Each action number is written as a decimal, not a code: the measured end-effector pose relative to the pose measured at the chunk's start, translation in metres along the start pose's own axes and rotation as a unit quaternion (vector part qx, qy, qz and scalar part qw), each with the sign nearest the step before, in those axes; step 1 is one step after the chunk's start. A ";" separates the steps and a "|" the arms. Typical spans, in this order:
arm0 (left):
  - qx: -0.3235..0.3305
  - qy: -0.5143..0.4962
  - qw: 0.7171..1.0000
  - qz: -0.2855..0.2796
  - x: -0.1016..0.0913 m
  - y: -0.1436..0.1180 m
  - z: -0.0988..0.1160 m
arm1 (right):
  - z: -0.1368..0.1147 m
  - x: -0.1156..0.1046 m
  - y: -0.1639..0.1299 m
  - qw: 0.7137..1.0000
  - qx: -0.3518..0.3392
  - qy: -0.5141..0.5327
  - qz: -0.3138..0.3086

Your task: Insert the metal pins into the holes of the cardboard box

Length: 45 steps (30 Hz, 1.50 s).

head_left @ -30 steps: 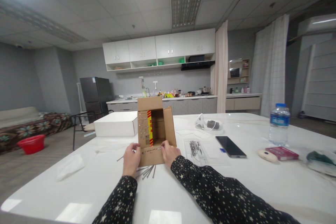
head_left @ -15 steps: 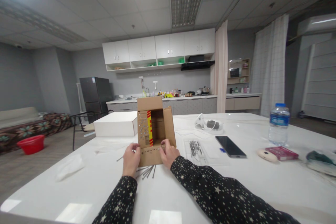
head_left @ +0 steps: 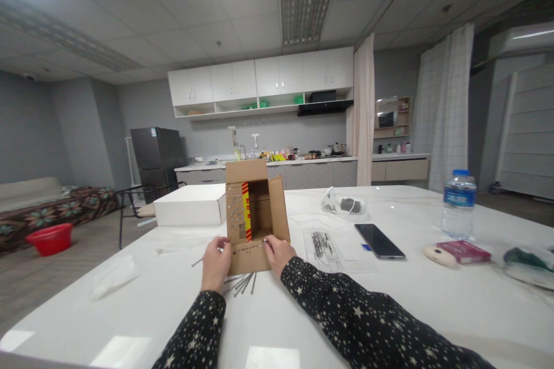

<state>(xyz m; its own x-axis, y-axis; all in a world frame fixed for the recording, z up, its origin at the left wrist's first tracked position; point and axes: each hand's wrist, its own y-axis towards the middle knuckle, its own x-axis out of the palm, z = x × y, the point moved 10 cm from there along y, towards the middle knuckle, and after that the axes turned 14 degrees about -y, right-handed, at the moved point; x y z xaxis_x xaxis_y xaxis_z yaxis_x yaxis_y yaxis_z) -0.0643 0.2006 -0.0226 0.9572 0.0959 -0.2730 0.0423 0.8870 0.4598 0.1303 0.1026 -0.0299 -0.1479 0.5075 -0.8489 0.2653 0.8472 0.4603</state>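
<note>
Right-hand fingers have dropped closer to the front flap (head_left: 246, 264) since the earlier frame, while the left hand (head_left: 215, 263) stays put. From my remote seat I see the cardboard box (head_left: 237, 223) standing open between both hands. At its front flap's left edge, the left thumb and finger sit close together; I can't tell whether they pinch it. On that flap's right side, the right hand (head_left: 280, 255) has its fingertips drawn narrow; I can't make out anything between them.

I judge the work partly done: many small metal dots cover the box's left panel, and a row of small marks crosses its front flap, ending near the right fingertips. Stock seems to remain, since loose nails (head_left: 247, 283) lie just in front of the box and metal pieces (head_left: 321, 244) fill a clear case (head_left: 331, 266) to its right. How much is left I can't tell.
</note>
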 end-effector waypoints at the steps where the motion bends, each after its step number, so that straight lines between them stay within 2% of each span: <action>1: 0.000 0.000 1.000 0.000 0.000 0.000 0.000 | -0.001 -0.001 0.000 1.000 -0.003 0.002 0.005; 9: 0.006 0.002 1.000 -0.001 0.001 0.001 0.002 | -0.001 -0.006 0.000 0.997 -0.009 0.048 0.052; 14: 0.009 0.003 1.000 0.003 0.001 0.002 0.003 | -0.011 -0.009 -0.003 0.993 -0.057 0.075 0.070; 21: 0.001 -0.005 1.000 -0.005 0.004 0.002 -0.002 | -0.014 -0.014 -0.005 0.983 -0.087 0.125 0.101; 25: 0.003 0.000 1.000 -0.002 0.003 0.002 0.000 | -0.026 -0.014 -0.009 0.976 -0.140 0.127 0.113; 30: 0.013 -0.001 1.000 0.002 0.003 0.003 0.000 | -0.053 -0.013 -0.024 0.961 -0.243 0.087 0.099; 33: 0.017 -0.004 1.000 0.003 0.003 0.003 0.001 | -0.065 -0.012 -0.031 0.955 -0.278 0.056 0.084; 45: 0.013 -0.010 1.000 -0.001 0.004 0.002 0.000 | -0.076 -0.007 -0.039 0.953 -0.302 0.003 0.014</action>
<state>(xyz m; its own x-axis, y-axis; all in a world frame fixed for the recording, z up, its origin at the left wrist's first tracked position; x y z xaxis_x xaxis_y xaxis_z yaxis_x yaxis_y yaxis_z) -0.0607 0.2028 -0.0221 0.9624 0.0854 -0.2579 0.0512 0.8753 0.4808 0.0488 0.0782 -0.0221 -0.1551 0.5297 -0.8339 -0.3274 0.7688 0.5493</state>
